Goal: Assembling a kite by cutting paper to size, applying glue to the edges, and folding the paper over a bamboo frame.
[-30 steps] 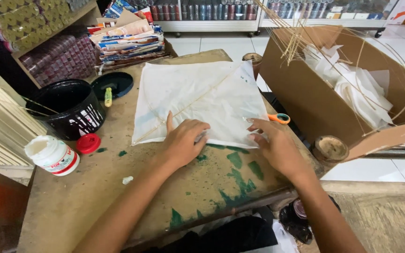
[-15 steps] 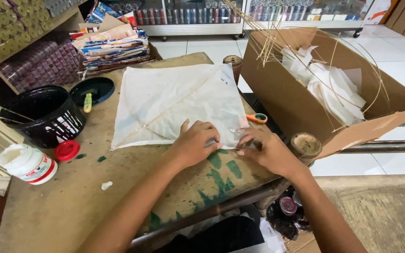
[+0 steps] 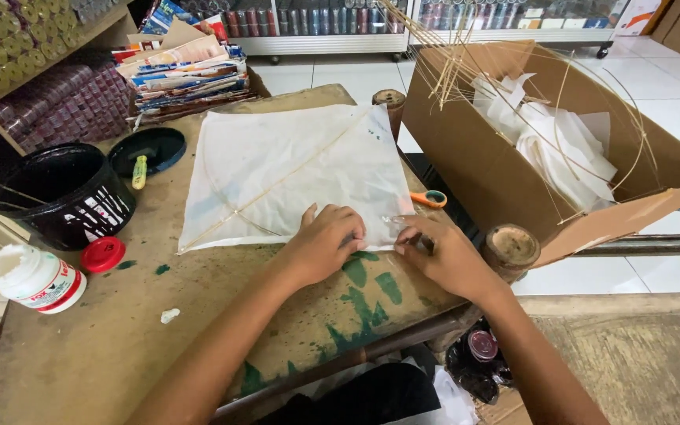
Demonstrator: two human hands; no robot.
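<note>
At the far left of the worn table stood a white glue bottle with its red cap lying beside it, and behind them a black bucket with its lid. The white paper kite lay flat across the table's middle, its straight bamboo spine running diagonally from the near left corner up toward the far right. The left hand rested palm down on the kite's near edge, fingers curled and pressing the paper. Just beside it, the right hand pinched the kite's near right corner between thumb and fingertips. Orange-handled scissors lay just past that corner. Farther right sat a cardboard box holding more kites and thin sticks.
</note>
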